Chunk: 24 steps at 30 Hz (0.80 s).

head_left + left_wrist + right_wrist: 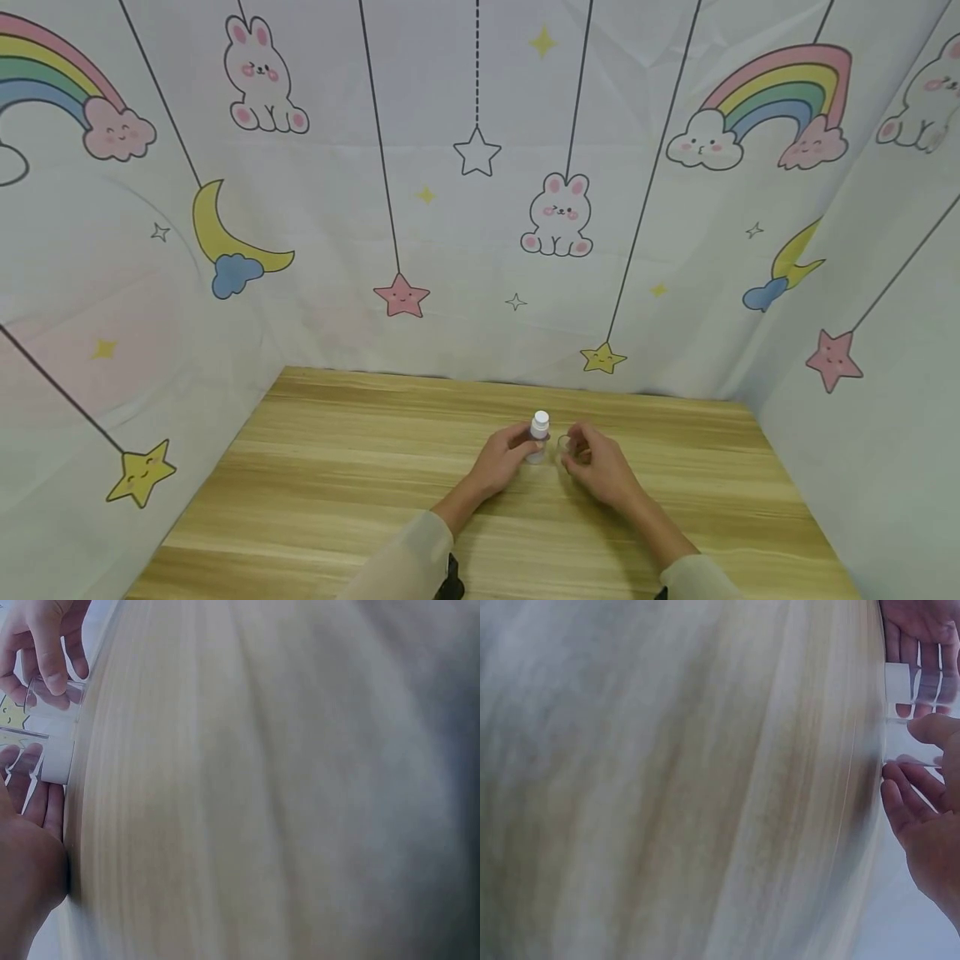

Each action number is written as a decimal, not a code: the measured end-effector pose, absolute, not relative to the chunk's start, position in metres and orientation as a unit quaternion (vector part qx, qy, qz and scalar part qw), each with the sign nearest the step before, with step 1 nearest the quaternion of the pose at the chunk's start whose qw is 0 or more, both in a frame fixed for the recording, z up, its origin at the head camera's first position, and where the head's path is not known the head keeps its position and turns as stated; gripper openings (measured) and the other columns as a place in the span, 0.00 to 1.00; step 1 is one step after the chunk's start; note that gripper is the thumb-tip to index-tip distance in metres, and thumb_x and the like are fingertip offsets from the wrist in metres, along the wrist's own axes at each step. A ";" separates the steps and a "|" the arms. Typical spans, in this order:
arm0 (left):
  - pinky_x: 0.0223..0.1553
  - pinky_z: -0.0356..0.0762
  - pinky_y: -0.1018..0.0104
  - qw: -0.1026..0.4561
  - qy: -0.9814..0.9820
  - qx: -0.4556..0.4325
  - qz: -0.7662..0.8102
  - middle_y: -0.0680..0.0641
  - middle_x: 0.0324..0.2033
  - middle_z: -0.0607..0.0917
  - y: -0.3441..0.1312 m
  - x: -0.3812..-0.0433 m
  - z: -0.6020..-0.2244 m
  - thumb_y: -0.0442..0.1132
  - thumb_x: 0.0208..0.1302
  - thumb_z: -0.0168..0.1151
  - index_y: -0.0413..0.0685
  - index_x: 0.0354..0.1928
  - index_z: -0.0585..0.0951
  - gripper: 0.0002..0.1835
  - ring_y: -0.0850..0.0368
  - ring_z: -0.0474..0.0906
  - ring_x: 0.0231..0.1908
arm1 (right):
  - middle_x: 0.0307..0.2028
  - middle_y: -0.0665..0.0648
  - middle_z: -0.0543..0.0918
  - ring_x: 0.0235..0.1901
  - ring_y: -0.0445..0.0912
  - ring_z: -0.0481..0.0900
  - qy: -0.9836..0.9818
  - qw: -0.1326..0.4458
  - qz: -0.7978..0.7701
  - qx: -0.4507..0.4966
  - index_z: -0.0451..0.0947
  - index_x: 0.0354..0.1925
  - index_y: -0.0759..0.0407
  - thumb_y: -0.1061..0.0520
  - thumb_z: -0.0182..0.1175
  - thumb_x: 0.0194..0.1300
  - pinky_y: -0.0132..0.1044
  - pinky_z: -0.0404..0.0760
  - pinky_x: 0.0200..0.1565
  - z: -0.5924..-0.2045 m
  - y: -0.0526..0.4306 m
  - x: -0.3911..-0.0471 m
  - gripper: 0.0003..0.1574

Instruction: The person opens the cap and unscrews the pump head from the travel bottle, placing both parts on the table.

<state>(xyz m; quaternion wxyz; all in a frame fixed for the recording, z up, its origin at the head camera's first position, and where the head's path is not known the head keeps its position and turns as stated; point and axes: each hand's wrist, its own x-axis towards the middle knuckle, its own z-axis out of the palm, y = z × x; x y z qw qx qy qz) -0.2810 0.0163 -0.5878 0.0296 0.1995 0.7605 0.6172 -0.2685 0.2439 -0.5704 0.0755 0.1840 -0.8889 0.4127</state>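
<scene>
In the head view, a small clear bottle with a white cap stands upright at the middle of the table. My left hand grips it from the left, thumb across its front and fingers behind. A white lower part of the bottle shows close to the tabletop in the left wrist view. Just right of it is a small clear cup, which my right hand holds between thumb and fingers. Seen from the right wrist, the clear cup sits beside the bottle by the table surface.
The wood-grain table runs back to a white cloth printed with rabbits, stars and rainbows. More of this cloth hangs on the left and right sides. A dark strap shows at the left sleeve.
</scene>
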 end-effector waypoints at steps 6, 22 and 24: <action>0.67 0.76 0.49 0.032 0.761 0.199 0.617 0.53 0.57 0.88 0.017 -0.281 -0.587 0.48 0.78 0.60 0.53 0.66 0.83 0.20 0.54 0.82 0.62 | 0.39 0.52 0.84 0.41 0.47 0.86 -0.888 0.083 0.410 0.189 0.77 0.48 0.59 0.68 0.75 0.62 0.40 0.89 0.44 -0.571 0.244 -0.269 0.20; 0.68 0.75 0.49 0.036 0.758 0.196 0.622 0.52 0.57 0.88 0.017 -0.282 -0.586 0.47 0.78 0.60 0.51 0.67 0.83 0.20 0.53 0.82 0.62 | 0.38 0.49 0.83 0.41 0.44 0.84 -0.901 0.077 0.390 0.173 0.77 0.46 0.55 0.67 0.76 0.62 0.38 0.88 0.44 -0.573 0.244 -0.271 0.20; 0.68 0.75 0.49 0.036 0.757 0.195 0.622 0.52 0.57 0.88 0.017 -0.281 -0.586 0.47 0.78 0.60 0.50 0.66 0.83 0.20 0.53 0.82 0.62 | 0.39 0.50 0.83 0.42 0.44 0.84 -0.903 0.076 0.387 0.169 0.76 0.46 0.55 0.67 0.76 0.62 0.39 0.88 0.45 -0.574 0.244 -0.270 0.21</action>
